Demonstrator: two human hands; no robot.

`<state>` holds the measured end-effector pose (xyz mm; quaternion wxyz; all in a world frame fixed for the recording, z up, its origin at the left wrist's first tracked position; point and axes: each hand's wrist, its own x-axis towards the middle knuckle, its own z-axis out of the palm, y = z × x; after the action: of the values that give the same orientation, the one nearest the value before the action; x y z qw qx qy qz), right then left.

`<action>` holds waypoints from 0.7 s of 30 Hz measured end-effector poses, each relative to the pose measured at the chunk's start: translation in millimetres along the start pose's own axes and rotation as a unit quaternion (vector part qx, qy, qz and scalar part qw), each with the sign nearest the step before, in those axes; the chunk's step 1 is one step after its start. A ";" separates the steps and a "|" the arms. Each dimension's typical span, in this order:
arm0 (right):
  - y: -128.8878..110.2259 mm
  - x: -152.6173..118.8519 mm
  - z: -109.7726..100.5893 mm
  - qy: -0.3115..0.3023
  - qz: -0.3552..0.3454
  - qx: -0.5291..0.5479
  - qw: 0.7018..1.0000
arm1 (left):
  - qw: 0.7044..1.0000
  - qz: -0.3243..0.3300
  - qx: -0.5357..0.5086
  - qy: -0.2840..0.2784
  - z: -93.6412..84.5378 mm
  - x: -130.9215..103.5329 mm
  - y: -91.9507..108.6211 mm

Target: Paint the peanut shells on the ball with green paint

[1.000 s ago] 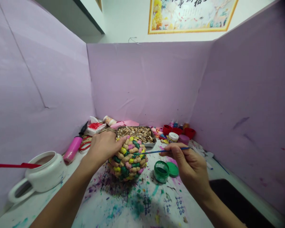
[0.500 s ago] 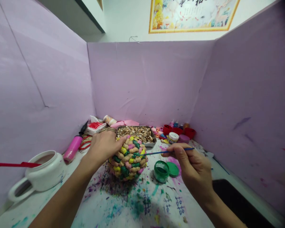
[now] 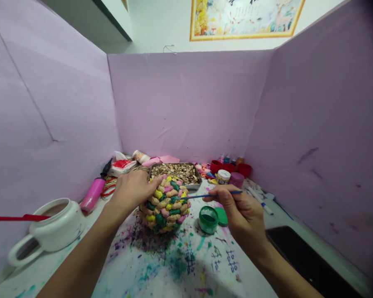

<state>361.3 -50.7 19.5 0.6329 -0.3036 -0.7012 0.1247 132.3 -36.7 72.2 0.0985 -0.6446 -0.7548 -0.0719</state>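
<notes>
A round ball covered in peanut shells (image 3: 164,207) stands on the paint-spattered table, its shells partly green, yellow and pink, others bare tan. My left hand (image 3: 135,188) grips the ball's upper left side, thumb on top; its other fingers are hidden behind. Pinched in my right hand (image 3: 240,207) is a thin blue paintbrush (image 3: 202,196), whose tip touches a green shell on the ball's right front. Below the brush sits an open jar of green paint (image 3: 208,220), with its green lid (image 3: 222,217) beside it.
Behind the ball lies a metal tray of peanut shells (image 3: 186,174). At left are a white mug-like pot (image 3: 57,225) with a red stick and a pink pump (image 3: 93,194). Red cups (image 3: 228,167), a white jar (image 3: 223,177) and a dark phone (image 3: 307,260) are on the right. Lilac panels enclose the table.
The camera view has shifted slightly, bringing more of the phone into sight. My left hand stays on the ball, and the brush tip remains against nearly the same green shell.
</notes>
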 end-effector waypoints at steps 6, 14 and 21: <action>1.6 1.8 -1.1 0.011 -0.006 -0.025 1.000 | 1.000 0.014 0.008 -0.015 0.0 1.1 -1.2; 4.4 2.3 -0.2 -0.005 -0.011 -0.028 1.000 | 1.000 -0.001 0.002 -0.019 -4.0 0.4 1.2; 6.1 0.0 2.7 0.004 0.031 0.029 0.999 | 1.000 -0.007 0.009 -0.017 -3.9 0.9 2.6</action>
<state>360.3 -45.3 15.7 0.6402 -0.3072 -0.6850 0.1626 135.0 -36.4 76.1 0.0910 -0.6394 -0.7615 -0.0545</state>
